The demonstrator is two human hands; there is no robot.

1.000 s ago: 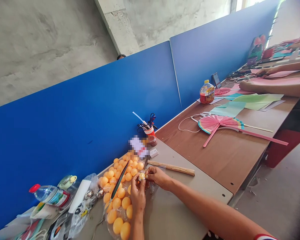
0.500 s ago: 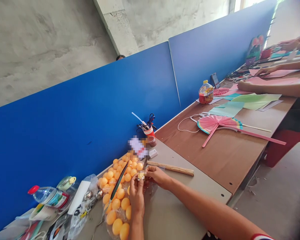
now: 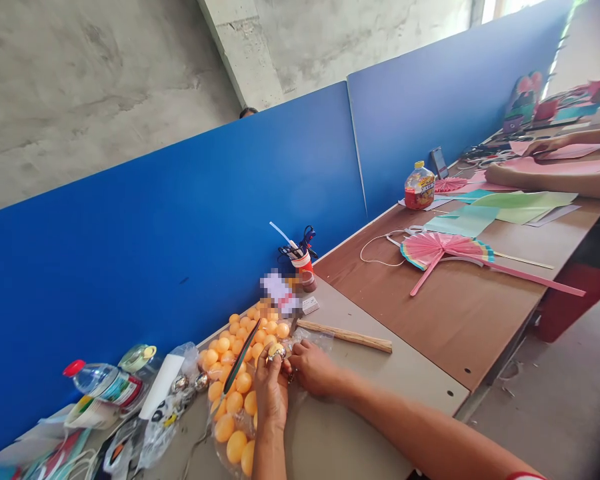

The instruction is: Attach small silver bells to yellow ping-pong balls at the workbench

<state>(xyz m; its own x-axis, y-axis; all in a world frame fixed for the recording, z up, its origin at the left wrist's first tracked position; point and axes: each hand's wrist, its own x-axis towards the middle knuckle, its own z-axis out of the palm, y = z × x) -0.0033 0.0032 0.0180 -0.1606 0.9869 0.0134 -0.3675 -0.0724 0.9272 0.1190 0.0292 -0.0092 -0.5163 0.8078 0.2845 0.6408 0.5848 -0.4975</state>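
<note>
My left hand [image 3: 272,395] grips a small ball [image 3: 277,351] between thumb and fingers. Shiny silver pieces cover part of it, and its top shows pale yellow. Just to the right, my right hand [image 3: 316,368] is closed with its fingers curled downward beside the left fingers. Whatever it may be pinching is hidden. Under and beside my hands lies a clear plastic bag of orange balls [image 3: 235,403], with a long dark narrow tool [image 3: 242,357] across it. Silver balls [image 3: 201,382] rest left of the bag.
A wooden stick [image 3: 347,335] lies beyond my right hand. Along the blue partition [image 3: 180,267] stand a red cup of tools [image 3: 303,261] and a red-capped bottle [image 3: 105,383]. A pink paper fan [image 3: 445,248] lies on the brown table; another person's hands work at far right.
My right hand has dropped slightly and turned, its fingers now curled down. The ball in my left hand sits higher and more exposed. The view has shifted slightly.
</note>
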